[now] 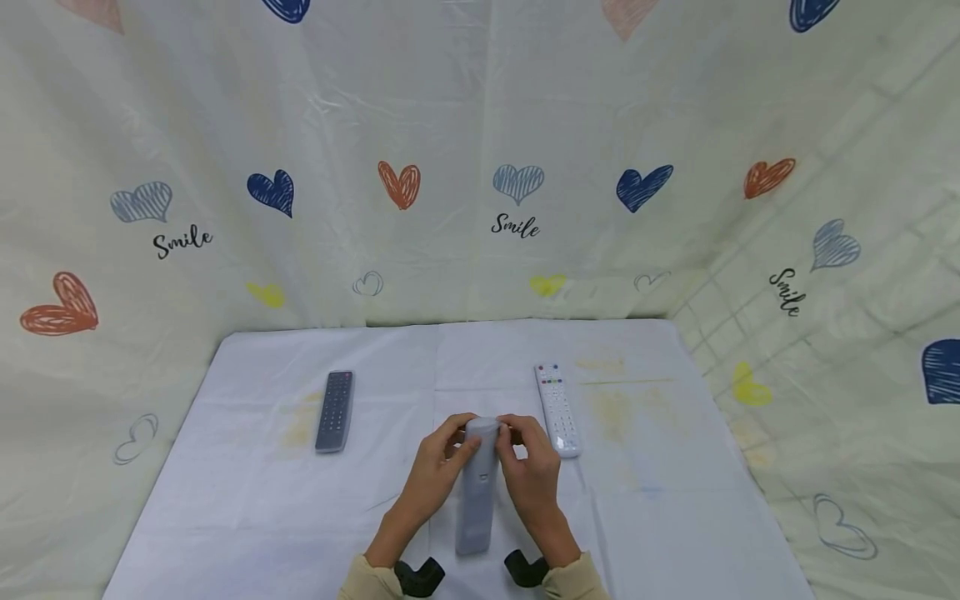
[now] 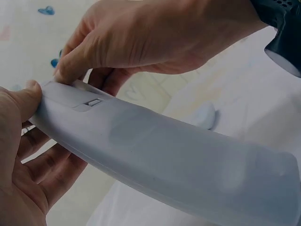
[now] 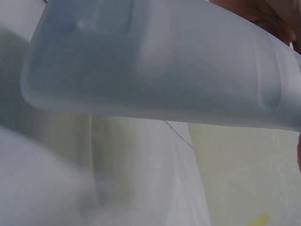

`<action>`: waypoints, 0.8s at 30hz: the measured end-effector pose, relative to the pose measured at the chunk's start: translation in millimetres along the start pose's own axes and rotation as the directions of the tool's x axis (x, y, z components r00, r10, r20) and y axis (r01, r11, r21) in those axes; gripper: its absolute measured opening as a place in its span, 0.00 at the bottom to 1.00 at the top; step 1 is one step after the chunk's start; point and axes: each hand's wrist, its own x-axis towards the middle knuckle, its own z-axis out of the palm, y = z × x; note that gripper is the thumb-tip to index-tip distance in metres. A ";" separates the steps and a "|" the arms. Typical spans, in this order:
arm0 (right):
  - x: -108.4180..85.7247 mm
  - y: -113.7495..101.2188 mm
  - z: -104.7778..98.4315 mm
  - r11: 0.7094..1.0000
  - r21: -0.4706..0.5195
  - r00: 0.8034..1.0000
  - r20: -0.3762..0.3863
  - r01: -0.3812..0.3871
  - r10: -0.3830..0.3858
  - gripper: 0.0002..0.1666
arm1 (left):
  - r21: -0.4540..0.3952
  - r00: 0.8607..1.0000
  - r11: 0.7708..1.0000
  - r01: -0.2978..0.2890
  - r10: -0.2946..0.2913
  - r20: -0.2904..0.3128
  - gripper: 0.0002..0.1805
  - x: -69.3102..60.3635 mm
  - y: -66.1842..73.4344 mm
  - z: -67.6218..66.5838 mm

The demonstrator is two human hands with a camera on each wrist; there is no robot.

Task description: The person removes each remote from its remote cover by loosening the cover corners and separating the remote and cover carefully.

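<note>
A pale grey-white remote is held back side up between both hands, its far end between the fingers. In the left wrist view a small latch shows on the back of this remote. The left hand grips the left edge, its thumb on top and its fingers beneath. At the right edge of the same end, the right hand pinches with thumb and bent fingers. The right wrist view shows the remote's underside close up, with most of the fingers out of frame.
A dark grey remote lies on the white-covered table at the left. A white remote with buttons lies just beyond the right hand. Behind the table hangs a sheet printed with hearts.
</note>
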 end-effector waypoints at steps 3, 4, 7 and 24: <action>-0.2 0.2 -1.1 0.998 0.030 0.998 0.023 -0.060 0.059 0.15 | -0.023 1.000 1.000 0.019 -0.019 0.020 0.17 0.0 0.9 -2.3; -0.3 0.5 -1.5 0.996 0.043 0.996 0.032 -0.079 0.078 0.15 | -0.032 0.999 0.999 0.024 -0.023 0.027 0.17 0.0 1.1 -3.1; 0.3 0.2 -3.7 0.986 0.070 0.987 0.070 -0.149 0.144 0.12 | -0.050 0.999 0.998 0.034 -0.032 0.043 0.17 0.0 1.2 -5.0; 11.5 0.0 -18.9 0.761 0.239 0.777 0.390 -0.603 0.494 0.06 | -0.109 0.987 0.990 0.087 -0.071 0.141 0.17 -2.0 3.4 -12.0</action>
